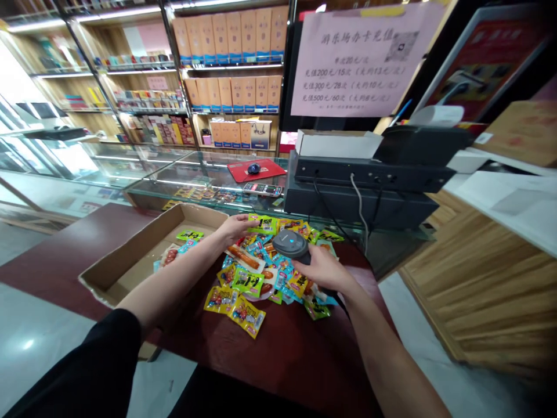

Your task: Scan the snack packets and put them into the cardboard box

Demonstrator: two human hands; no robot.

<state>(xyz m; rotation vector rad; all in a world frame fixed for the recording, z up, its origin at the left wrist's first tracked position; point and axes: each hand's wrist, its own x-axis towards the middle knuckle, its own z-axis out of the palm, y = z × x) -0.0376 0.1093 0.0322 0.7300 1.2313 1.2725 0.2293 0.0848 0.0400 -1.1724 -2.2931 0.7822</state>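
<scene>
Many snack packets [249,281] lay at frame centre; the left hand [237,228], nearly closed, pinched a green packet [264,224], while the right hand [325,268] wrapped around a scanner [290,244].

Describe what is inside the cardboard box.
The cardboard box holds a green packet and some blue packaging. The left forearm covers part of the interior; anything there cannot be seen.

Above the white carton [337,144], a pink paper notice [348,69] reads "游乐场办卡充值", then 20元/次, 200元/15次, 300元/28次, 500元/60次; lettering on the snack packets [248,281] nearer than the carton is unclear.
</scene>
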